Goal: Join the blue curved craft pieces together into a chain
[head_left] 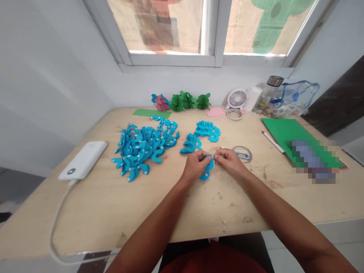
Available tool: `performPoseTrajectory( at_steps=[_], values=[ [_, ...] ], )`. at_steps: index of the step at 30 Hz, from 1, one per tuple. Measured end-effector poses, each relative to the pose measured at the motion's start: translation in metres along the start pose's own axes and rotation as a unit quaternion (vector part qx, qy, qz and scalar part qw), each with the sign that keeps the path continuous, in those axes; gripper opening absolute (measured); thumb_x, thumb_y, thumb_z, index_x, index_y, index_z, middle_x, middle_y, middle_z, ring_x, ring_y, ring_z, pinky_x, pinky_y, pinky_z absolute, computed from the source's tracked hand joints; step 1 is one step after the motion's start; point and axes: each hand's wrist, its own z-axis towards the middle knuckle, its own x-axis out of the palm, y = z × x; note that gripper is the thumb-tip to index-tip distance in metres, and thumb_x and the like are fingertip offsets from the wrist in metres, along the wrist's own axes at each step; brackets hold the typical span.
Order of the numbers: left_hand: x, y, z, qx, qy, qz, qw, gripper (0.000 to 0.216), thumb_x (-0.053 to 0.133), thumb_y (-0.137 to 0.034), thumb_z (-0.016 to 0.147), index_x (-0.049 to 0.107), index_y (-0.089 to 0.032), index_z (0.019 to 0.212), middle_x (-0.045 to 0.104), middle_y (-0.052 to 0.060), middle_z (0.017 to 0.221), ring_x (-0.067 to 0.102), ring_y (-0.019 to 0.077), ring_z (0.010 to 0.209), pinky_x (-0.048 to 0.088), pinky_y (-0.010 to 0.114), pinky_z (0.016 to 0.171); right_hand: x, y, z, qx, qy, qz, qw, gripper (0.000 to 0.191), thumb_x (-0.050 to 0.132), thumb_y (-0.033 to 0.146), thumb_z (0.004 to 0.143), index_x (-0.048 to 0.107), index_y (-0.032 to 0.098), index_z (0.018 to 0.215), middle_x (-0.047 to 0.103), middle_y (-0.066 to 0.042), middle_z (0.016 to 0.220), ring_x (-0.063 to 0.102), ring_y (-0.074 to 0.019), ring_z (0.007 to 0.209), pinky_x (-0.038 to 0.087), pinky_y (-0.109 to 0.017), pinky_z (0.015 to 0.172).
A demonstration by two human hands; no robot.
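My left hand (pixel 196 165) and my right hand (pixel 229 160) meet over the middle of the wooden table (pixel 113 204). Both pinch one blue curved paper cutout (pixel 207 171), whose lower end hangs below my fingers. A large heap of like blue cutouts (pixel 143 146) with white tabs lies to the left. Two smaller stacked groups of blue cutouts (pixel 200 136) lie just beyond my hands. A tape roll (pixel 242 154) with a small blue cutter sits right of my right hand.
A white power bank (pixel 83 159) with a cable lies at the left. Green and pink paper flowers (pixel 183 101), a small white fan (pixel 237 98), a second tape roll (pixel 234 113), a jar (pixel 269 94), green sheets (pixel 287 132) and a pen (pixel 272 141) stand toward the back and right.
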Motion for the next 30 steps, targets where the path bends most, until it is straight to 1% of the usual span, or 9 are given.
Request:
performPoseTrajectory(
  at_steps=[4, 7, 9, 12, 17, 20, 24, 27, 30],
  values=[
    [0.0, -0.002, -0.001, -0.005, 0.0, 0.001, 1.0, 0.011, 0.061, -0.025, 0.065, 0.06, -0.015, 0.062, 0.053, -0.004, 0.05, 0.044, 0.0057, 0.037, 0.033, 0.016, 0.033, 0.001, -0.002, 0.0, 0.006, -0.002, -0.006, 1.0, 0.015, 0.053, 0.027, 0.072, 0.056, 0.017, 0.062, 0.055, 0.002, 0.053, 0.045, -0.0089, 0.047, 0.032, -0.021, 0.046],
    [0.0, -0.003, -0.002, -0.012, -0.001, -0.001, 1.0, 0.012, 0.061, -0.026, 0.065, 0.06, -0.014, 0.063, 0.052, -0.004, 0.05, 0.043, 0.0057, 0.037, 0.032, 0.016, 0.032, 0.001, -0.003, -0.001, -0.012, -0.029, -0.036, 0.999, 0.014, 0.052, 0.027, 0.073, 0.056, 0.017, 0.064, 0.053, 0.002, 0.054, 0.043, -0.0088, 0.047, 0.031, -0.021, 0.046],
    [0.001, -0.003, -0.002, -0.014, -0.004, -0.003, 1.0, 0.012, 0.062, -0.026, 0.065, 0.059, -0.014, 0.063, 0.052, -0.004, 0.05, 0.043, 0.0058, 0.037, 0.031, 0.016, 0.032, 0.001, -0.002, -0.002, -0.035, -0.061, -0.076, 0.995, 0.011, 0.053, 0.026, 0.073, 0.056, 0.018, 0.066, 0.052, 0.003, 0.054, 0.043, -0.0094, 0.048, 0.032, -0.022, 0.047],
    [0.001, -0.002, -0.001, -0.009, -0.018, -0.008, 1.0, 0.011, 0.061, -0.026, 0.065, 0.059, -0.015, 0.063, 0.052, -0.004, 0.05, 0.044, 0.0064, 0.038, 0.032, 0.016, 0.033, 0.002, 0.003, -0.005, -0.085, -0.097, -0.15, 0.98, 0.009, 0.052, 0.024, 0.074, 0.057, 0.018, 0.07, 0.053, 0.002, 0.056, 0.045, -0.0109, 0.051, 0.034, -0.023, 0.05],
    [0.001, 0.001, 0.0, 0.021, -0.038, -0.01, 0.999, 0.011, 0.061, -0.024, 0.064, 0.059, -0.014, 0.06, 0.053, -0.004, 0.051, 0.046, 0.0065, 0.042, 0.037, 0.016, 0.038, 0.005, 0.008, -0.009, -0.172, -0.104, -0.226, 0.953, 0.011, 0.049, 0.021, 0.076, 0.059, 0.018, 0.073, 0.058, -0.001, 0.062, 0.048, -0.0118, 0.056, 0.037, -0.023, 0.055],
    [0.001, 0.002, 0.0, 0.026, -0.033, -0.018, 0.999, 0.012, 0.061, -0.025, 0.065, 0.059, -0.014, 0.061, 0.053, -0.004, 0.052, 0.045, 0.0062, 0.041, 0.034, 0.016, 0.035, 0.006, 0.008, -0.01, -0.198, -0.1, -0.244, 0.944, 0.012, 0.049, 0.02, 0.077, 0.06, 0.017, 0.073, 0.058, -0.001, 0.063, 0.048, -0.0111, 0.056, 0.037, -0.023, 0.055],
    [0.001, 0.003, 0.0, 0.035, -0.031, -0.018, 0.999, 0.011, 0.062, -0.025, 0.065, 0.06, -0.014, 0.062, 0.053, -0.004, 0.051, 0.045, 0.006, 0.04, 0.035, 0.016, 0.035, 0.006, 0.006, -0.009, -0.191, -0.103, -0.233, 0.948, 0.012, 0.05, 0.02, 0.076, 0.06, 0.017, 0.072, 0.057, 0.0, 0.06, 0.048, -0.0105, 0.054, 0.036, -0.022, 0.054],
    [0.001, 0.004, 0.001, 0.037, -0.032, -0.018, 0.999, 0.01, 0.061, -0.024, 0.066, 0.059, -0.014, 0.062, 0.053, -0.004, 0.051, 0.046, 0.0062, 0.041, 0.036, 0.016, 0.037, 0.006, 0.003, -0.008, -0.154, -0.095, -0.195, 0.964, 0.011, 0.051, 0.022, 0.075, 0.06, 0.017, 0.073, 0.056, 0.001, 0.058, 0.047, -0.0101, 0.052, 0.036, -0.022, 0.052],
    [0.001, 0.005, 0.001, 0.032, -0.027, -0.022, 0.999, 0.01, 0.06, -0.024, 0.066, 0.059, -0.015, 0.062, 0.053, -0.004, 0.051, 0.046, 0.0063, 0.041, 0.036, 0.016, 0.038, 0.007, -0.002, -0.005, -0.105, -0.086, -0.134, 0.982, 0.01, 0.053, 0.024, 0.074, 0.06, 0.017, 0.073, 0.054, 0.002, 0.056, 0.046, -0.0097, 0.051, 0.035, -0.021, 0.05]
  ],
)
